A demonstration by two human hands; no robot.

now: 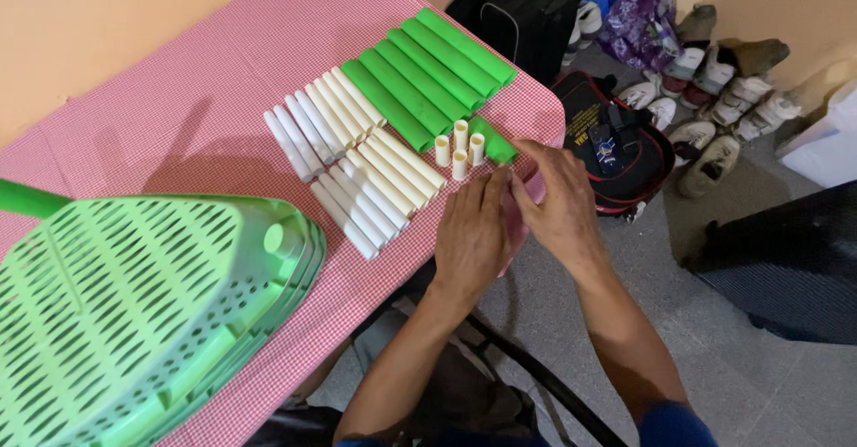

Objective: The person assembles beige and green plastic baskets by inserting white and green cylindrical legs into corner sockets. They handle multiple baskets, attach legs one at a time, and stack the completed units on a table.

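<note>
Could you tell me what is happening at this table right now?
A person sits at a table with a pink checked cloth. Both hands, left hand and right hand, meet at the table edge, fingers on something pinkish that is mostly hidden. Beside them stand small cream tubes, with rows of white tubes and green tubes laid out behind. Stacked green perforated shelves lie at the left.

One head-worn camera looks steeply down, close above the table (178, 99).
</note>
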